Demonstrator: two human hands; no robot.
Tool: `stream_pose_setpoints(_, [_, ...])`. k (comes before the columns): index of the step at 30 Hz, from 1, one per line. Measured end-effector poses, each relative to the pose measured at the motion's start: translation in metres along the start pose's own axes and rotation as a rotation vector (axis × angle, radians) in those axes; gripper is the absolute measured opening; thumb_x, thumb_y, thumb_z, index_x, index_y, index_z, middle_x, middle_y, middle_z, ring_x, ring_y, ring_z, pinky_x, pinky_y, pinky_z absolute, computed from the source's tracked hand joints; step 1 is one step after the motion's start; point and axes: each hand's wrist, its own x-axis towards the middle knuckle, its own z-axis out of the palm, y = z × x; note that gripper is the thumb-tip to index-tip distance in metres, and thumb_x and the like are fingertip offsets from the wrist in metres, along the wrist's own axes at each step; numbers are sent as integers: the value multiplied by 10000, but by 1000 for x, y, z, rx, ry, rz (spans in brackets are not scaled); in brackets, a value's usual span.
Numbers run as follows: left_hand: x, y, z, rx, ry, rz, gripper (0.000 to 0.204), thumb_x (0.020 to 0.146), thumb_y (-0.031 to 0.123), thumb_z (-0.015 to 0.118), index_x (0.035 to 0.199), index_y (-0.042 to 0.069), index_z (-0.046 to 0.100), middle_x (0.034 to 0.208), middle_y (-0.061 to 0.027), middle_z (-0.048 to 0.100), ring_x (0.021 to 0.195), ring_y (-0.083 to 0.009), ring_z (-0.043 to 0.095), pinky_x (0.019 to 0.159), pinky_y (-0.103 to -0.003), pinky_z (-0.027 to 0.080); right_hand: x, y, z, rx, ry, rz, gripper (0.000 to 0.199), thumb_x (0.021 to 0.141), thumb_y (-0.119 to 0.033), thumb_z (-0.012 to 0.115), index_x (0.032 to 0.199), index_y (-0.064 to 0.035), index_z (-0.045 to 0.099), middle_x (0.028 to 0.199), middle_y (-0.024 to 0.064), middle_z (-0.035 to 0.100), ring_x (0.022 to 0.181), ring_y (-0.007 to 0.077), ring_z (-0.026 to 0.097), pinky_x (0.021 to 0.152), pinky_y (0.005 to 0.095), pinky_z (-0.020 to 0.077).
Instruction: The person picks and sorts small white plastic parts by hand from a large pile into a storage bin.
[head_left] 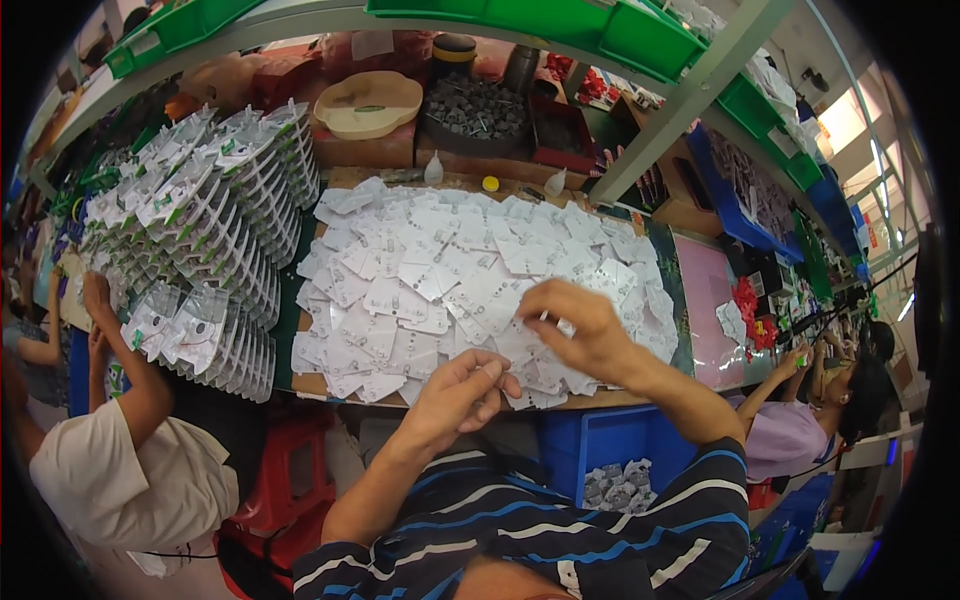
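A wide heap of flat white plastic pieces (400, 270) covers the table in front of me. My left hand (460, 395) is at the heap's near edge, thumb pressed to curled fingers. Whatever lies in that pinch is too small to make out. Just up and to the right, my right hand (578, 322) hovers over the pieces with bent fingers drawn together. Its fingertips point down toward the left hand, and I cannot make out anything between them. The two hands are apart.
Stacked white-and-green assemblies (215, 220) rise at the left. Behind the heap are a tub of dark parts (475, 108), a beige tray (368, 104) and a yellow-capped container (490, 184). A blue bin (565, 450) stands below the table edge. Co-workers sit on both sides.
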Motion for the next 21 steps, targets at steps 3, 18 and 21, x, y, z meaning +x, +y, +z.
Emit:
stream_pose_setpoints(3, [-8, -7, -4, -53, -43, -6, 274, 1018, 164, 468, 1208, -32, 463, 1027, -149, 604, 651, -67, 492, 437, -149, 346, 41, 38, -21, -8, 93, 222, 163, 824, -73, 692, 962, 5, 654, 865, 82, 678, 738, 153, 644, 646, 266, 515])
stream_pose_setpoints(18, [-40, -14, -27, -111, -31, -202, 164, 1024, 142, 455, 1123, 21, 406, 1107, -228, 617, 642, -87, 528, 436, -150, 354, 166, 233, 24, -475, -12, 269, 176, 789, -98, 620, 920, -26, 712, 910, 177, 694, 852, 353, 663, 777, 423, 527])
stream_pose_setpoints(21, [-33, -11, -29, -38, -83, -240, 233, 1024, 137, 432, 1195, -5, 363, 1138, -200, 616, 654, -73, 509, 448, -166, 343, 163, 247, 27, -561, -69, 293, 180, 790, -118, 621, 919, -31, 711, 918, 173, 688, 859, 347, 658, 778, 427, 522])
